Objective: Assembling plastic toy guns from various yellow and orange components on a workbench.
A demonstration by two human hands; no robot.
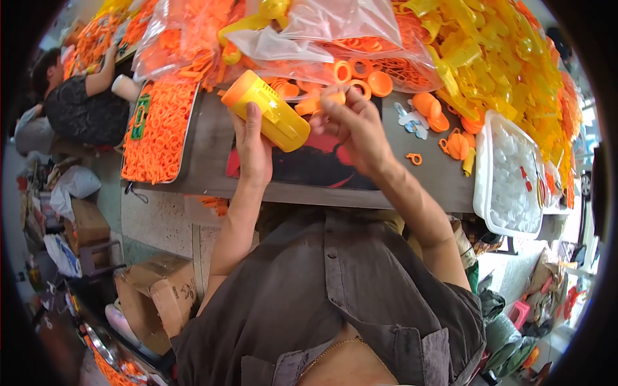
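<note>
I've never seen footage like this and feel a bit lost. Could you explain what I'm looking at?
No machine here: a person works bare-handed. The one picture comes from a wide fisheye camera on their head, looking down, so straight edges bend. The left hand holds a yellow cylinder with an orange end. The right hand is at a small orange piece beside it; how firm that grip is, I can't tell. The grey table has a tray of small orange parts at its left, a white bin of clear pieces at its right, and clear plastic bags and yellow parts toward the back.
</note>
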